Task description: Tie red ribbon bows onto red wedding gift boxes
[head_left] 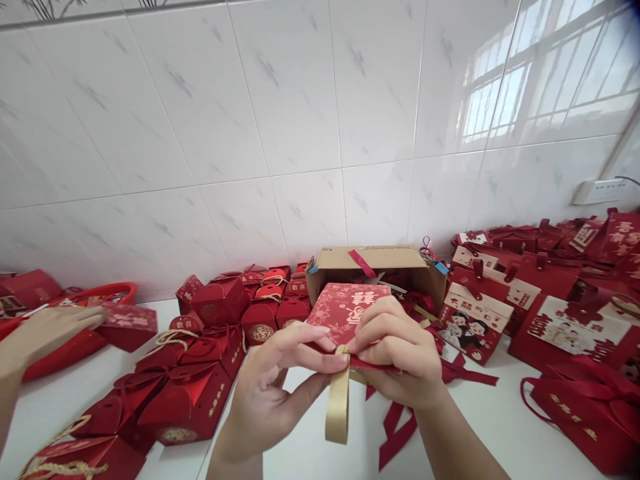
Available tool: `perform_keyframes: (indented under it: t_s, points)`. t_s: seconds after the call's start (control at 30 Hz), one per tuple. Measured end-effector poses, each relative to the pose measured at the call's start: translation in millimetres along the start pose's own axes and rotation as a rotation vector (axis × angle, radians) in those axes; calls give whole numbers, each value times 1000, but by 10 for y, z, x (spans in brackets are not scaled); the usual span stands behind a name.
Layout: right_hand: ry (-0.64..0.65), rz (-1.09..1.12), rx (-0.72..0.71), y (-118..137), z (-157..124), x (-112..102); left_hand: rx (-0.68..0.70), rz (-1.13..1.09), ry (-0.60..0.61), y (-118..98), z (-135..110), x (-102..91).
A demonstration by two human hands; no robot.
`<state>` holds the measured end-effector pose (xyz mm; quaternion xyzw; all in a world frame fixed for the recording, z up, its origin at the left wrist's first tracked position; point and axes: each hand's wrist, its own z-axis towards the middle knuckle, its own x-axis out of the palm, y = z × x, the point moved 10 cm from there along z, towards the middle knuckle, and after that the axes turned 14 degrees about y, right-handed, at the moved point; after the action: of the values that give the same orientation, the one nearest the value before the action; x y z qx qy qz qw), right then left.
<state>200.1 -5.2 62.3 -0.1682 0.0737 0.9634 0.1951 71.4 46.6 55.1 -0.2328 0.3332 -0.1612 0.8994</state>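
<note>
Both of my hands meet on a red gift box (334, 313) with pale floral print and characters, raised above the white table. My left hand (280, 387) pinches the gold ribbon (338, 407) between thumb and fingers, close to the box's near edge. A loop of that ribbon hangs down below my fingertips. My right hand (400, 350) is closed around the right side of the box, its fingertips beside the ribbon. Part of the box lies hidden under my right fingers. Dark red ribbons (400, 427) lie on the table below.
Behind the box stands an open cardboard carton (375, 258) with ribbons inside. Red candy boxes (187, 400) crowd the left; red gift bags (477, 320) fill the right. At far left another person's hand (55, 333) is by a red box (130, 327) and a red basin (70, 350).
</note>
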Motion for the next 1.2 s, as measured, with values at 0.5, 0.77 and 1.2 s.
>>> perform_keyframes:
  t_s: [0.5, 0.77, 1.2]
  points:
    - [60, 111, 41, -16, -17, 35, -83, 52, 93, 25, -68, 65]
    - [-3, 90, 41, 20, 0, -9, -46, -84, -25, 44, -36, 22]
    - [-165, 349, 463, -417, -141, 97, -165, 6, -18, 236, 47, -48]
